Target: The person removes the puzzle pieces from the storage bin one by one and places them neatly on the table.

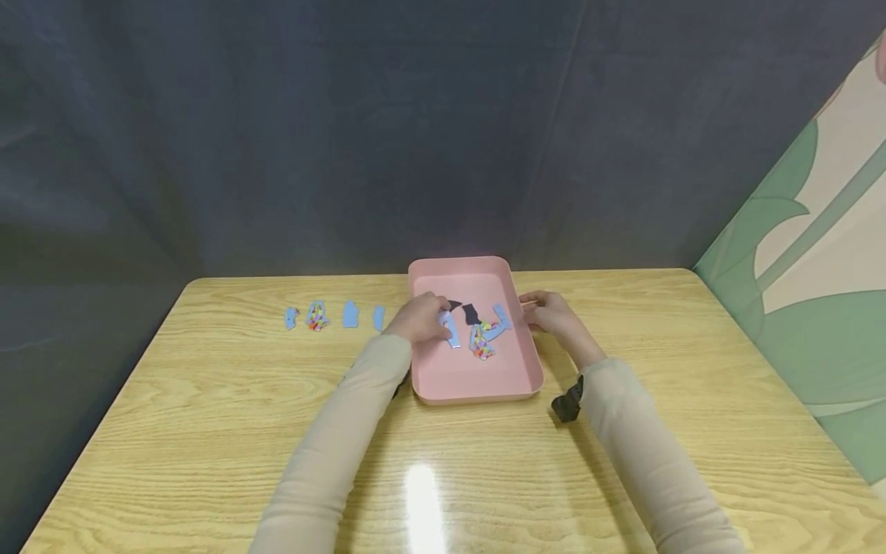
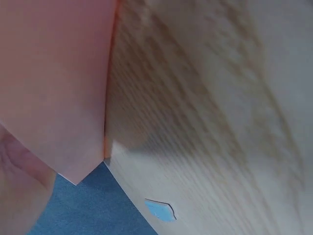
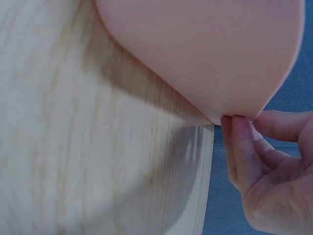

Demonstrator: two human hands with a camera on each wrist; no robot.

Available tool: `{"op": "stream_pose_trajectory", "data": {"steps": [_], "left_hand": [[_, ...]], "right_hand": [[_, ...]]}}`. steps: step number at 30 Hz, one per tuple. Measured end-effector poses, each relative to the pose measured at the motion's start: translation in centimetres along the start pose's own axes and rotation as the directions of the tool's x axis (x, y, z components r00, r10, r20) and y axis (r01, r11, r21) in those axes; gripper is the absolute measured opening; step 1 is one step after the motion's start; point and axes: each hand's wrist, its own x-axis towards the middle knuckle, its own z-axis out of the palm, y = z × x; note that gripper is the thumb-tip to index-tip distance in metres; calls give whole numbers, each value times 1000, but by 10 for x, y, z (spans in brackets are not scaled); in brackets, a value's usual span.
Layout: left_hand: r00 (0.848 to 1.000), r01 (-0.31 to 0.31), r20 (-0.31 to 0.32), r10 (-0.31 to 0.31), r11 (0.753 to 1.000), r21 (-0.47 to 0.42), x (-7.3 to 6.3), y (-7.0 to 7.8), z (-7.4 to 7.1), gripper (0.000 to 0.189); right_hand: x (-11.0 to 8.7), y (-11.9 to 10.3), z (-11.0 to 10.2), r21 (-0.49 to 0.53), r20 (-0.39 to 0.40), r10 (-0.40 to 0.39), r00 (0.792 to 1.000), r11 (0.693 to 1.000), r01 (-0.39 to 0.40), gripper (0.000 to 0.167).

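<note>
A pink tray (image 1: 477,385) stands on the wooden table near its back edge. My left hand (image 1: 418,317) reaches over its left wall, thumb and fingers round a flat light-blue piece (image 1: 453,332). Beside this piece, inside the tray, lie a black piece (image 1: 471,314), a multicoloured patterned piece (image 1: 481,345) and a curved blue piece (image 1: 495,332). At the tray's right side my right hand (image 1: 554,314) grips the rim. In the right wrist view the right hand's fingertips (image 3: 239,125) meet the tray's outer wall. The left wrist view shows only part of the left hand (image 2: 22,181).
Left of the tray, several flat pieces lie in a row: a small blue piece (image 1: 291,318), a patterned piece (image 1: 317,316), a wider blue piece (image 1: 350,315) and a narrow blue piece (image 1: 378,318). A dark curtain (image 1: 443,138) hangs behind the table (image 1: 208,431).
</note>
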Motion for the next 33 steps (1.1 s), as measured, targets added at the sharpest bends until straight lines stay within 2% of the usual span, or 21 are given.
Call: {"op": "stream_pose_trajectory", "data": {"steps": [6,11,18,22,33], "left_hand": [[999,-8,-47,5,998,-61,-4,1,-1,46],[995,-42,-96,32,994,-104,-6,0,-3,34],[994,-57,-108,31,968,-245,-16,-5,-10,20],[990,-78,-132,41,954,-289,-21,-9,-13,15],[977,-99,-214,8,903,-418,-42,-19,-20,29]], "right_hand": [[0,1,1,9,18,15,1000,1000,-15,47],[0,2,1,11,18,22,1000,1000,-22,48],[1,2,0,-7,10,-9,1000,1000,10,48],[1,3,-1,-1,18,-18,1000,1000,18,49],[2,1,0,-1,24,21,999,1000,-21,48]]}}
